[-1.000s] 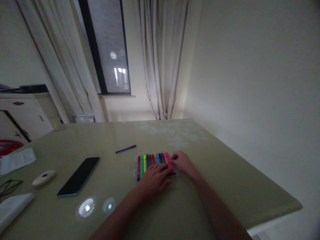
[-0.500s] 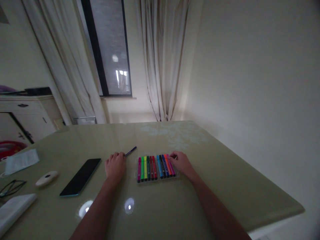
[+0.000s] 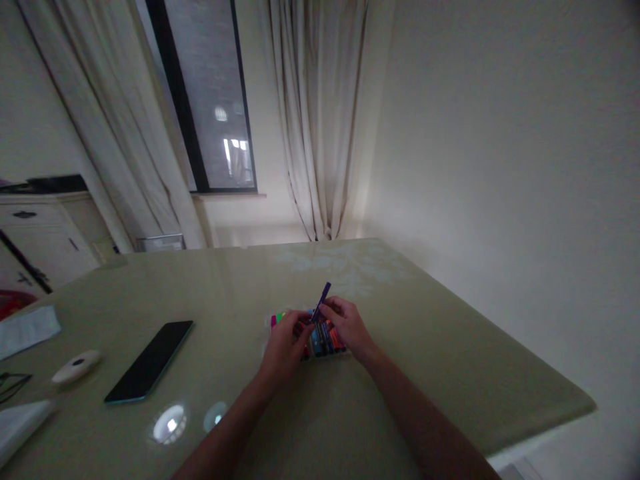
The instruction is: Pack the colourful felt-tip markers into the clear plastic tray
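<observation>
The left hand (image 3: 286, 341) pinches the lower end of one purple pen (image 3: 323, 294), tilted above one clear case (image 3: 333, 357); the right hand (image 3: 349, 325) touches its side, grip unclear. Packing seems nearly done, only this pen left out, though the hands hide some markers (image 3: 317, 344), preventing a count. Leftward lies one phone (image 3: 150, 363).

two hands (image 3: 286, 340), one phone (image 3: 149, 363), two curtains (image 3: 320, 113)
</observation>
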`<action>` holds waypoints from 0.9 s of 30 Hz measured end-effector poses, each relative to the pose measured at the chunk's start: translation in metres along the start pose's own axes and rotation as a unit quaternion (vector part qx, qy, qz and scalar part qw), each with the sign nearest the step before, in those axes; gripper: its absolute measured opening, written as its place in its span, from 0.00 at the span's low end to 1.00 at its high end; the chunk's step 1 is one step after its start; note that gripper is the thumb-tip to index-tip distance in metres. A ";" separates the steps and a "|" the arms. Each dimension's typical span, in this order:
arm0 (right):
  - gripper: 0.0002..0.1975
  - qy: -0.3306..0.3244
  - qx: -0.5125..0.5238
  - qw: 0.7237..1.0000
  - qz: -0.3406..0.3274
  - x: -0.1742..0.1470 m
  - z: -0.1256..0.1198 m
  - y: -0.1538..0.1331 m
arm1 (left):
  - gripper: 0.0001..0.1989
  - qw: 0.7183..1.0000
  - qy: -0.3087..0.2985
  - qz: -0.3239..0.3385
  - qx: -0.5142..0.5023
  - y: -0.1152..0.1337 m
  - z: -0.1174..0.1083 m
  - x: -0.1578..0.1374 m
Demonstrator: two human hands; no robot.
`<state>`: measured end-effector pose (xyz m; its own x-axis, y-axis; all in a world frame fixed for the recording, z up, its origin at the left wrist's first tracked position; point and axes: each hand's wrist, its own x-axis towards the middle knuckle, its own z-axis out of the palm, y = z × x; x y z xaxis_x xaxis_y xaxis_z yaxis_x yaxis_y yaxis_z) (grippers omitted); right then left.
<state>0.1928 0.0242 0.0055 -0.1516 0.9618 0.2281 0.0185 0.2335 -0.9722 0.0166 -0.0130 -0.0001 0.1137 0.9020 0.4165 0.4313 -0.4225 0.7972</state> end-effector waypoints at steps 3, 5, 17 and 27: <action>0.18 0.030 0.015 0.999 0.033 0.006 -0.017 -0.002 | 0.13 0.997 -0.030 0.028 0.064 0.002 0.007 -0.007; 0.16 0.045 -0.020 0.998 0.049 0.009 -0.036 -0.002 | 0.15 0.984 -0.071 0.079 0.140 0.000 0.009 -0.012; 0.07 -0.033 -0.216 0.961 0.171 0.007 -0.068 0.018 | 0.28 0.895 -0.259 0.222 0.288 0.004 0.022 -0.024; 0.05 0.021 -0.323 0.939 0.112 0.007 -0.067 0.014 | 0.28 0.899 -0.241 0.220 0.291 0.006 0.023 -0.026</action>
<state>0.2578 0.0440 -0.0031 -0.0343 0.9987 0.0366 0.6439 0.0501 -0.7634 0.0370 -0.0370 -0.0164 0.7025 0.6514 0.2867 0.6284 -0.7568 0.1798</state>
